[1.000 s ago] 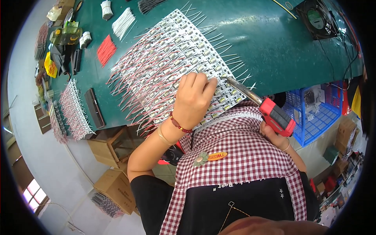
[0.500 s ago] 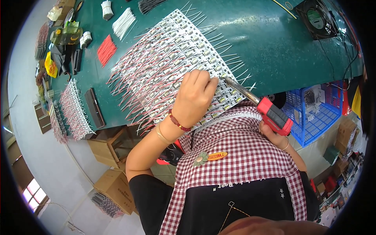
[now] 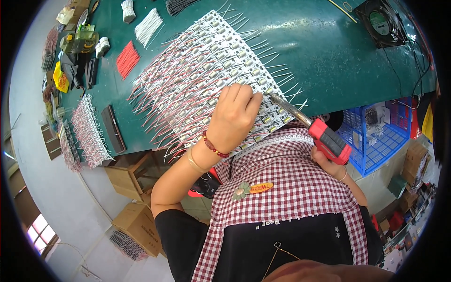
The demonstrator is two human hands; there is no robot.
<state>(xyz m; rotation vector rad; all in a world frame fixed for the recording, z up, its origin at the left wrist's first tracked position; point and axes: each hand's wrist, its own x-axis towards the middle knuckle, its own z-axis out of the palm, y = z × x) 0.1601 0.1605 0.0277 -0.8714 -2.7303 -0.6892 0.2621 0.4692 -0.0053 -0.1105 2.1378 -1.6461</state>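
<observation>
My left hand [image 3: 236, 110] rests over a white circuit board panel [image 3: 242, 66], its fingers bent and pressed together close to the panel's near right edge. Whatever lies between those fingertips is too small or hidden to make out. Red and white wires stick out from rows of small parts across the panel. Wrapped round the red and black handle of a soldering gun [image 3: 329, 141] is my right hand [image 3: 325, 162], partly hidden behind that handle. The gun's metal barrel points up and left, and its tip meets the panel beside my left fingertips.
On the green table [image 3: 319, 61], red wires [image 3: 128, 59] and white wires [image 3: 148, 26] lie in piles beyond the panel. A black fan [image 3: 381, 23] stands at the far right. Below the table's right side is a blue crate [image 3: 380, 136]. More wired panels [image 3: 89, 131] lie left.
</observation>
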